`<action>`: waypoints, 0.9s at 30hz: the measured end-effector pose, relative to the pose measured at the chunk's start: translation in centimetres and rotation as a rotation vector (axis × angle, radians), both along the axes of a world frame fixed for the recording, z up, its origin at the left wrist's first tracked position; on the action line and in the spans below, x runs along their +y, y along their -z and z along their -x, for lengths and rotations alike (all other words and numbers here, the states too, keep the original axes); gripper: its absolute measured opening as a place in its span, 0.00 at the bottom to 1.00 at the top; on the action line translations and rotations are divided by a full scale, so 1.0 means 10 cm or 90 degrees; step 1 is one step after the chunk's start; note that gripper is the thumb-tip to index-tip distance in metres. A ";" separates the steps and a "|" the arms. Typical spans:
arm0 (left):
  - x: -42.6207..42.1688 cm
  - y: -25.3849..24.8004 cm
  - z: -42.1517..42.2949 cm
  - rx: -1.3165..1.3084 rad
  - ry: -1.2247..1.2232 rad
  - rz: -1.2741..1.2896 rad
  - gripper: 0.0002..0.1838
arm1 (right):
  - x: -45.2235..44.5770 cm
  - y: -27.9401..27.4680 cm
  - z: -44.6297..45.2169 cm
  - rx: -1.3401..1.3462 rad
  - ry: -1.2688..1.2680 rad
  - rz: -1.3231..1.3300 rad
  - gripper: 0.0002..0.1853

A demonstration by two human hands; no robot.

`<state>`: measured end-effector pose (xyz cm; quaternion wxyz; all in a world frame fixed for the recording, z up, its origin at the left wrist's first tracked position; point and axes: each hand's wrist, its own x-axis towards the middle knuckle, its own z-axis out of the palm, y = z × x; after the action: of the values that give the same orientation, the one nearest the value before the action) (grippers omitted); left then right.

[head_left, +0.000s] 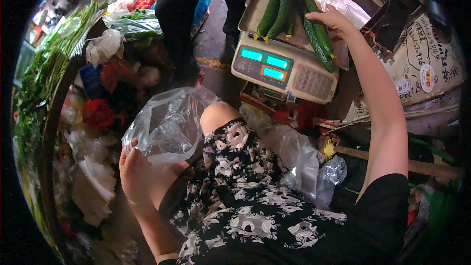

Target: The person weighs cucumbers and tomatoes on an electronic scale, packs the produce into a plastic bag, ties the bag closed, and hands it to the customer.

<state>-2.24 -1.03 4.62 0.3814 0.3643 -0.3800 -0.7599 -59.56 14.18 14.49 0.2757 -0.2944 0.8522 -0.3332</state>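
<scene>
Several dark green cucumbers (278, 10) lie on the metal tray of a digital scale (284, 71) with lit displays. At the tray's right side, my right hand (333, 21) is closed round the upper part of the right-hand cucumbers (316, 34); the fingertips show at their left edge. My left hand (130, 164), at the lower left, holds the edge of a clear plastic bag (169, 122). The bag hangs open beside my knee, with nothing visible inside.
Leafy green stalks (37, 83) line the left edge. Red tomatoes (142, 3) lie at the upper left. A person in dark trousers (176, 19) stands beyond the scale. Cardboard with writing (422, 68) is at the right. Crumpled plastic bags (314, 167) lie beside my lap.
</scene>
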 end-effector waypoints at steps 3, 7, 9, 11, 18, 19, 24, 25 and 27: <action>-0.03 0.08 -0.04 0.006 0.008 -0.001 0.15 | 0.02 0.17 0.24 -0.006 -0.034 0.043 0.62; -0.01 0.09 -0.05 0.001 0.010 0.005 0.15 | 0.03 0.06 0.02 -0.018 0.006 0.044 0.60; 0.03 0.05 -0.02 -0.010 0.003 0.009 0.15 | 0.01 0.20 0.21 -0.021 -0.031 0.100 0.59; 0.08 -0.01 0.03 -0.021 -0.045 -0.028 0.15 | 0.02 0.00 -0.06 -0.010 -0.012 0.071 0.59; 0.07 0.08 -0.03 -0.041 -0.048 -0.028 0.15 | -0.02 0.13 0.04 0.072 -0.012 0.073 0.56; 0.06 0.12 -0.06 -0.020 -0.016 -0.010 0.15 | -0.02 0.18 0.08 0.076 -0.010 0.075 0.56; -0.34 1.02 -0.40 -0.173 0.054 0.152 0.13 | -0.11 0.56 0.55 0.057 0.115 0.030 0.56; -0.28 1.02 -0.33 -0.155 0.039 0.128 0.13 | -0.11 0.51 0.42 0.036 0.153 0.044 0.54; -0.08 0.95 -0.23 -0.371 0.066 0.448 0.11 | -0.13 0.69 0.66 0.100 0.078 0.045 0.55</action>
<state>0.08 -1.85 -4.91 0.3206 0.3914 -0.7240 -0.4688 -66.16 12.85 7.63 0.1766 -0.2763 0.8752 -0.3556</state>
